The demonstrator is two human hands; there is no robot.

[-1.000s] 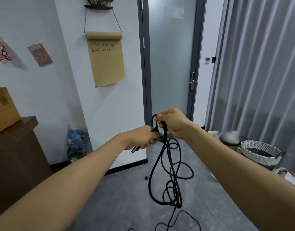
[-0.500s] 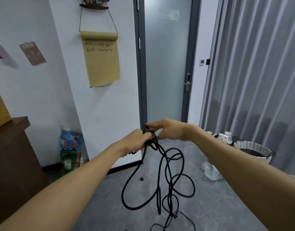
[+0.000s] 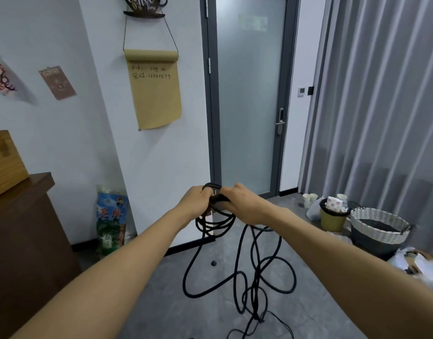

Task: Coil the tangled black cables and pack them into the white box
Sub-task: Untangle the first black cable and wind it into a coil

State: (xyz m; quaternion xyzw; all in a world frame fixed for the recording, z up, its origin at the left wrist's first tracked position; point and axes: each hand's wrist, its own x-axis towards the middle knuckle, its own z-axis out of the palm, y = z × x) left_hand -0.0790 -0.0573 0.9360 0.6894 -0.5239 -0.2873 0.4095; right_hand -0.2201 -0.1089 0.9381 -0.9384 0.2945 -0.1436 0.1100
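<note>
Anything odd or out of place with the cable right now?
Only a few loops are gathered where the left hand and right hand grip the cable; the rest hangs in tangled, crossing loops down to the floor. No white box in view.

This looks like a small café or coffee-shop back room rather than a home. At the upper left of the frame a dark cup-shaped "Coffee Time" sign (image 3: 144, 6) hangs on the white wall, and below it a kraft paper roll (image 3: 154, 88) carries handwritten Wi-Fi details. A small coffee poster (image 3: 57, 82) is stuck further left. A frosted glass door (image 3: 247, 94) with a grey frame and an electronic lock (image 3: 280, 122) fills the centre, beside floor-length grey curtains (image 3: 381, 94). At the right, paper cups (image 3: 310, 199) stand on the grey tiled floor (image 3: 210, 302) near a woven basket (image 3: 379, 222). A brown wooden bench (image 3: 22, 231) stands at the left edge.
</note>
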